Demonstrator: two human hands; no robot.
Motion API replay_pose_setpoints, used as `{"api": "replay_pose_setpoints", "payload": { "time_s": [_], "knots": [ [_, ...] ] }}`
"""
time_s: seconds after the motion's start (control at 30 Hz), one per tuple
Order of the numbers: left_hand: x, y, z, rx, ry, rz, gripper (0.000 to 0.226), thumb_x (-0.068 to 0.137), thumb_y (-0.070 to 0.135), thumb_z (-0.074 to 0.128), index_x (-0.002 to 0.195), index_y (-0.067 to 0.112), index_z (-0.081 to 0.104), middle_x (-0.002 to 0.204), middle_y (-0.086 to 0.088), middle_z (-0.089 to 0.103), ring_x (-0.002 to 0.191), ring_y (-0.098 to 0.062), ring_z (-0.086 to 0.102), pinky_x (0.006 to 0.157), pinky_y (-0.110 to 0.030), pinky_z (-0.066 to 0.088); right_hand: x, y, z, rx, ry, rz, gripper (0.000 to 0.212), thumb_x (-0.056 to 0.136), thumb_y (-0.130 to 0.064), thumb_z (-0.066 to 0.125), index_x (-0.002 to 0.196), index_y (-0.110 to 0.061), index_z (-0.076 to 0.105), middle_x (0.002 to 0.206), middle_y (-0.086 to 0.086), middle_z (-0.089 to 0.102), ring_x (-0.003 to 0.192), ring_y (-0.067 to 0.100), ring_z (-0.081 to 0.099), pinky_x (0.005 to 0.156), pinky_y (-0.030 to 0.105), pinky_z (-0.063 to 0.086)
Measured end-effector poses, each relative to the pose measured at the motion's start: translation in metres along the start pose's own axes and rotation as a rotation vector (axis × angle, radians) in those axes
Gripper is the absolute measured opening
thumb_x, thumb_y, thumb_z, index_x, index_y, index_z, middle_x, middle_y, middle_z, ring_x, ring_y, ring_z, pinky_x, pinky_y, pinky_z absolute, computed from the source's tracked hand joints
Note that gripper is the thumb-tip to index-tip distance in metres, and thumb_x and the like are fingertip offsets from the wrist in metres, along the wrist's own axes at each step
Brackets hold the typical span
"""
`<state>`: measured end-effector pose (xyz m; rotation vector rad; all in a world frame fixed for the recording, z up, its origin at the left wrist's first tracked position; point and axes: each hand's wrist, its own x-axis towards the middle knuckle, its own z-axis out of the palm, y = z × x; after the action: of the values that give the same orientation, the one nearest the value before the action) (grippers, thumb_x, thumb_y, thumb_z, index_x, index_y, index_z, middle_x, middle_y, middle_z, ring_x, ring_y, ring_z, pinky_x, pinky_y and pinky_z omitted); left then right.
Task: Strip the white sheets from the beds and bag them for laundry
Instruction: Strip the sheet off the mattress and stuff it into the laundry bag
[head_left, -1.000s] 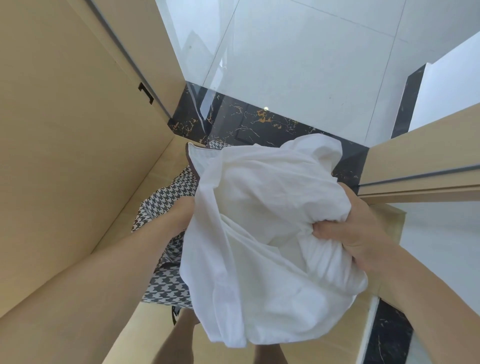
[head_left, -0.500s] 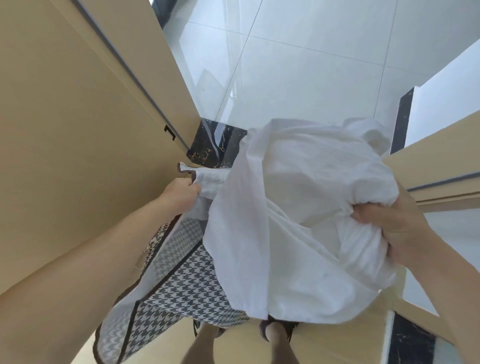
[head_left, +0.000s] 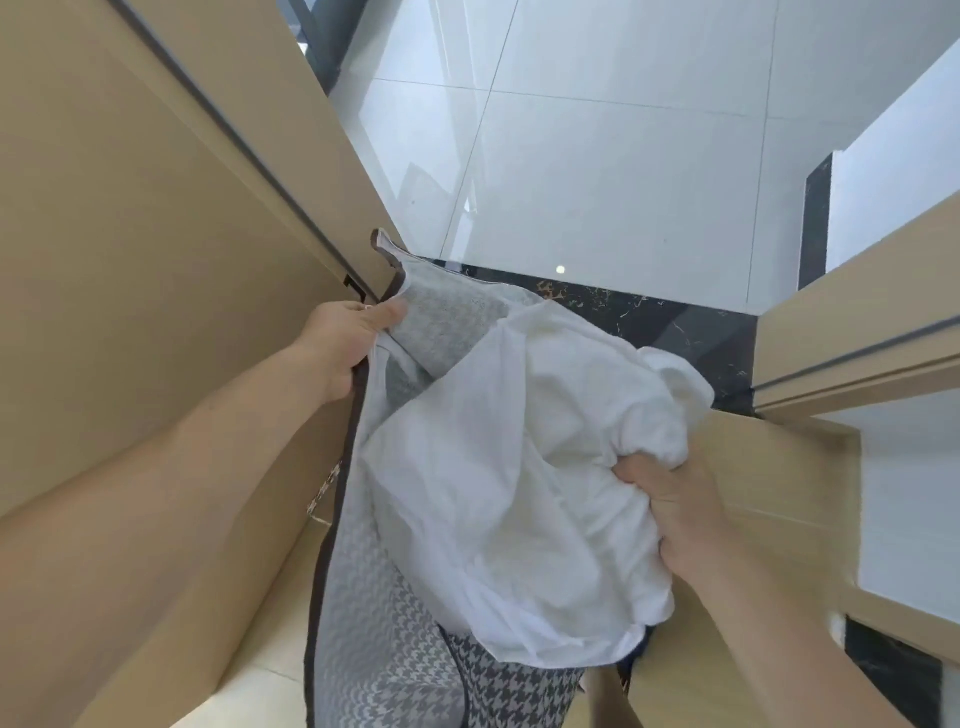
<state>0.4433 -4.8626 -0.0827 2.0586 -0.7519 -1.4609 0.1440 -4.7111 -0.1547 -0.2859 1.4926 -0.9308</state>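
White sheet (head_left: 519, 493), lengthwise along bag (head_left: 374, 649), in right grip (head_left: 675, 514); left grip (head_left: 343, 348) on bag rim.

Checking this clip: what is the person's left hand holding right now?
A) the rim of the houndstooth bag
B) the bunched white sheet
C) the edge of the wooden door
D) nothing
A: the left hand pinches the dark-trimmed rim of the houndstooth bag, holding it open, while the right hand grips the bunched white sheet.

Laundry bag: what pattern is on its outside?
The laundry bag is black-and-white houndstooth, dark-trimmed; seen best low in the head view.
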Motion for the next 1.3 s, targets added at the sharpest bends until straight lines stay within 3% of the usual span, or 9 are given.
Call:
{"api": "replay_pose_setpoints", "payload": {
  "time_s": [0.2, 0.3, 0.47, 0.63, 0.77, 0.93, 1.07, 1.2, 1.3],
  "knots": [
    [0.003, 0.003, 0.007, -0.015, -0.075, -0.034, 0.046, 0.088, 0.029, 0.077, 0.118, -0.003, 0.066, 0.113, -0.019, 0.073, 0.102, -0.038, 0.071, 0.090, -0.054, 0.057, 0.002, 0.030, 0.019, -0.463, 0.097, -0.049, 0.048, 0.065, -0.008, 0.086, 0.101, -0.021, 0.057, 0.088, -0.001, 0.069, 0.088, 0.027, 0.066, 0.078, 0.044, 0.056],
    [0.003, -0.007, 0.021, 0.014, -0.107, -0.024, 0.044, 0.094, 0.032, 0.070, 0.118, -0.003, 0.063, 0.116, -0.023, 0.070, 0.103, -0.038, 0.069, 0.092, -0.053, 0.057, -0.010, 0.034, 0.042, -0.808, 0.064, -0.151, 0.059, 0.066, -0.031, 0.085, 0.104, -0.042, 0.041, 0.086, -0.016, 0.061, 0.083, 0.020, 0.061, 0.069, 0.036, 0.048],
    [0.007, -0.009, 0.035, 0.020, -0.135, 0.037, 0.028, 0.097, 0.030, 0.066, 0.106, 0.004, 0.064, 0.084, -0.009, 0.063, 0.059, -0.015, 0.064, 0.046, -0.021, 0.052, -0.013, 0.068, 0.097, -1.212, -0.089, -0.413, 0.069, 0.068, -0.051, 0.075, 0.121, -0.040, 0.032, 0.102, -0.009, 0.046, 0.092, 0.019, 0.054, 0.065, 0.032, 0.041],
    [0.015, 0.000, 0.031, 0.040, -0.170, 0.070, 0.041, 0.094, 0.030, 0.069, 0.115, -0.004, 0.063, 0.106, -0.026, 0.067, 0.089, -0.038, 0.067, 0.089, -0.060, 0.055, 0.022, 0.119, 0.134, -1.417, -0.267, -0.420, 0.058, 0.085, -0.030, 0.068, 0.133, -0.026, 0.036, 0.118, 0.006, 0.047, 0.105, 0.030, 0.055, 0.069, 0.035, 0.039],
    [0.038, -0.013, 0.020, 0.094, -0.149, 0.081, 0.037, 0.093, 0.034, 0.071, 0.108, 0.001, 0.068, 0.115, -0.022, 0.071, 0.110, -0.040, 0.066, 0.096, -0.057, 0.053, 0.051, 0.166, 0.138, -1.503, -0.391, -0.308, 0.063, 0.088, -0.018, 0.067, 0.141, -0.020, 0.033, 0.126, 0.011, 0.045, 0.114, 0.031, 0.050, 0.078, 0.036, 0.049],
    [0.067, -0.060, 0.012, 0.032, -0.148, 0.042, 0.025, 0.092, 0.033, 0.071, 0.096, 0.008, 0.068, 0.098, -0.013, 0.077, 0.094, -0.034, 0.074, 0.081, -0.050, 0.062, 0.080, 0.208, 0.142, -1.234, -0.521, -0.140, 0.043, 0.097, -0.005, 0.049, 0.138, -0.017, 0.052, 0.136, 0.006, 0.049, 0.116, 0.025, 0.057, 0.090, 0.031, 0.049],
    [0.091, -0.099, 0.009, 0.007, -0.032, 0.078, 0.022, 0.094, 0.029, 0.070, 0.085, 0.010, 0.062, 0.099, -0.021, 0.067, 0.089, -0.033, 0.066, 0.091, -0.058, 0.055, 0.090, 0.225, 0.148, -0.814, -0.618, -0.019, 0.040, 0.101, -0.015, 0.046, 0.139, -0.024, 0.053, 0.141, -0.009, 0.053, 0.124, 0.012, 0.053, 0.093, 0.014, 0.040],
    [0.107, -0.124, 0.010, 0.141, 0.052, 0.166, 0.027, 0.094, 0.038, 0.067, 0.079, 0.016, 0.061, 0.080, -0.008, 0.063, 0.071, -0.021, 0.061, 0.071, -0.041, 0.053, 0.100, 0.232, 0.120, -0.600, -0.320, -0.129, 0.023, 0.102, -0.021, 0.051, 0.118, -0.033, 0.064, 0.117, -0.021, 0.064, 0.105, -0.008, 0.057, 0.091, 0.016, 0.047],
    [0.121, -0.132, 0.013, 0.171, 0.114, 0.191, 0.030, 0.094, 0.043, 0.064, 0.076, 0.019, 0.058, 0.078, -0.008, 0.062, 0.071, -0.023, 0.059, 0.070, -0.046, 0.054, 0.112, 0.238, 0.071, -0.612, -0.004, -0.182, 0.018, 0.102, -0.021, 0.053, 0.112, -0.030, 0.065, 0.108, -0.018, 0.067, 0.102, 0.000, 0.062, 0.086, 0.022, 0.050]
  ]
}}
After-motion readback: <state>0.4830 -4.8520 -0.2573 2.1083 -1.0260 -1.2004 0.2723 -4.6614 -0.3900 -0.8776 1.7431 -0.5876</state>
